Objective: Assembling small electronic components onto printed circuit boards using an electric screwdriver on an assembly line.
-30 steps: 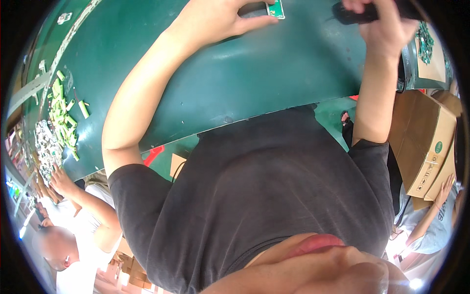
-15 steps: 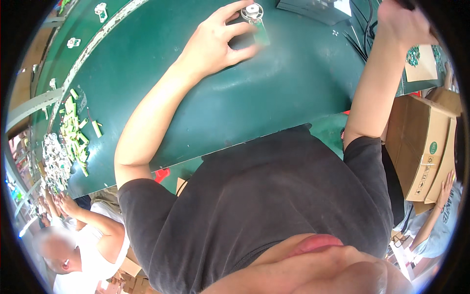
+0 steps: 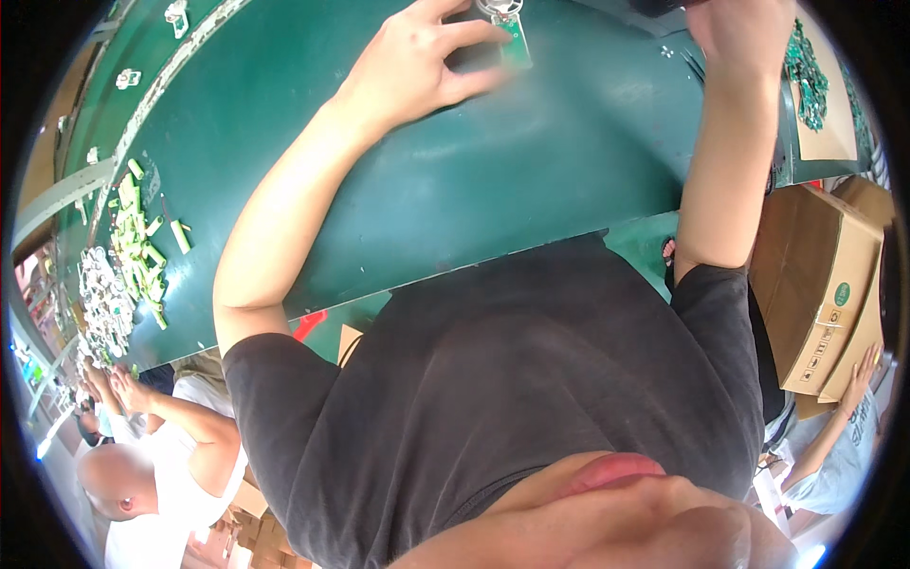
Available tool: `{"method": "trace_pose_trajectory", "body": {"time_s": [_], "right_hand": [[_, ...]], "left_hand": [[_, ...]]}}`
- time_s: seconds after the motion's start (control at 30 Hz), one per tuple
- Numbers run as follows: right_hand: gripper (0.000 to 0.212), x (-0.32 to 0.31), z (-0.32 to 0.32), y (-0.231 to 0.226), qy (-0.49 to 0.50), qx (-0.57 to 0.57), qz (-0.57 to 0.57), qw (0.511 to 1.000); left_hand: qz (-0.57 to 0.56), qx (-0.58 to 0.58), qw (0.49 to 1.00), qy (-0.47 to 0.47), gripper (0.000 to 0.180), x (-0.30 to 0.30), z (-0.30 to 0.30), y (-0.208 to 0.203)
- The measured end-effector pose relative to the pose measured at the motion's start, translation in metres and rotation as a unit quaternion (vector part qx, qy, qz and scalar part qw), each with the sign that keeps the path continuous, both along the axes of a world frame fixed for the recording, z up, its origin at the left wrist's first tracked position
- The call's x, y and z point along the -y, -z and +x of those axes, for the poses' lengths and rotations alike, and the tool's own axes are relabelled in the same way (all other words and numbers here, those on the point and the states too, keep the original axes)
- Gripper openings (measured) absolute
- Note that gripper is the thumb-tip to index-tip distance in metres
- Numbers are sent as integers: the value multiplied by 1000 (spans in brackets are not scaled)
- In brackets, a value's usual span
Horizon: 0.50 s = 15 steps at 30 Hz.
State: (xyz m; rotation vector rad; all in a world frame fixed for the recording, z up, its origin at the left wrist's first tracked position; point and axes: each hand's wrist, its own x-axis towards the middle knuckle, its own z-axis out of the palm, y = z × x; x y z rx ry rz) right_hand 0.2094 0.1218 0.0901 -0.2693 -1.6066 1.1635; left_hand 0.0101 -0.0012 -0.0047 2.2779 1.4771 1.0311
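At the top of the head view, my left hand (image 3: 417,62) curls its fingers around a small green circuit board (image 3: 516,49). A clear, round, wheel-like piece (image 3: 500,8) sits at the board's far end, cut by the frame edge. The board lies on the green tabletop (image 3: 379,218); my fingertips are slightly blurred. My right hand (image 3: 744,33) is farther right, with its fingers closed around a black object (image 3: 659,6). Most of that object is outside the frame, so its kind does not show.
Several green cylindrical cells (image 3: 137,247) and a heap of white parts (image 3: 104,299) lie at left. A rail (image 3: 156,90) borders the table there. At right, small green boards (image 3: 806,81) rest on cardboard (image 3: 834,133), above a carton (image 3: 806,275). Other people work on both sides.
My right hand has swung left toward the board, bringing the black object with it. The left hand keeps its hold on the board. The whole view has shifted slightly, pushing the grey box out at the top.
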Motion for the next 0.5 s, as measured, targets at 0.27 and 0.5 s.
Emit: {"method": "trace_pose_trajectory", "body": {"time_s": [0.27,0.5], "right_hand": [[32,11,-32,41,-111,-95,16,989],[28,11,-28,45,-52,-66,-22,996]], "left_hand": [[45,-27,998,25,30,-5,-6,7],[35,-23,999,28,29,-6,-5,6]]}}
